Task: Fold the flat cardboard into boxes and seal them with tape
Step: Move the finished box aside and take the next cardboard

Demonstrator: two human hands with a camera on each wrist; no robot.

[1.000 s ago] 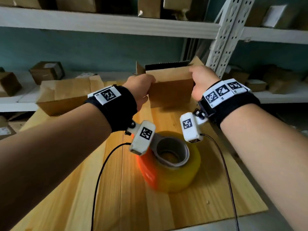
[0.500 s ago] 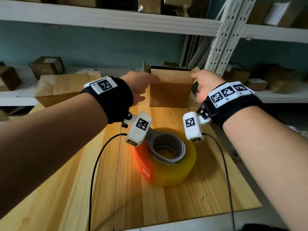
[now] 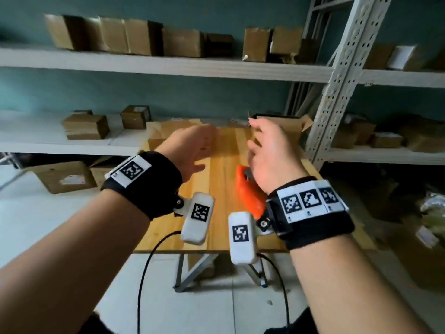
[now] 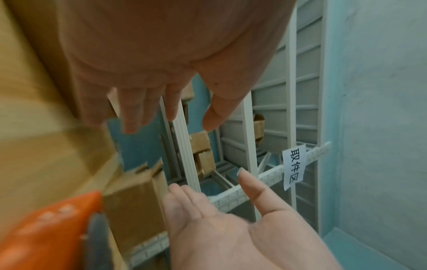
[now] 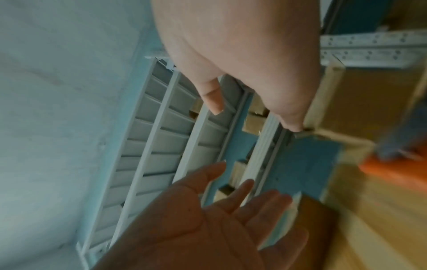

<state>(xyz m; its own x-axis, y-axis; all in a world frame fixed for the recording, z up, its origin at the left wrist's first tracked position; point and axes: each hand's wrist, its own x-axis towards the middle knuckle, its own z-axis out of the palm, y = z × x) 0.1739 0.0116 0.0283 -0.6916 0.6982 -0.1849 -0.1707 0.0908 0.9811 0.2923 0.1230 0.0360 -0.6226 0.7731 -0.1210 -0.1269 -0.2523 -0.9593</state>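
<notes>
Your left hand (image 3: pixel 190 150) has let go and hovers with fingers spread, holding nothing. Your right hand (image 3: pixel 269 150) is also loose and empty, just above the orange tape dispenser (image 3: pixel 248 191). The box (image 3: pixel 277 126), gripped a second ago, now stands on the desk (image 3: pixel 224 213) at its far right edge, flaps up, probably awaiting tape.

Both hands hang above the wooden table (image 3: pixel 224 189), left hand (image 3: pixel 192 150) left of right hand (image 3: pixel 272 150), palms facing, apart. The tape dispenser (image 3: pixel 248 191) lies on the table under the right hand. Behind it, at the table's far right corner, stands an open cardboard box (image 3: pixel 286 126). Shelves (image 3: pixel 168 66) carrying boxes run behind the table.
</notes>
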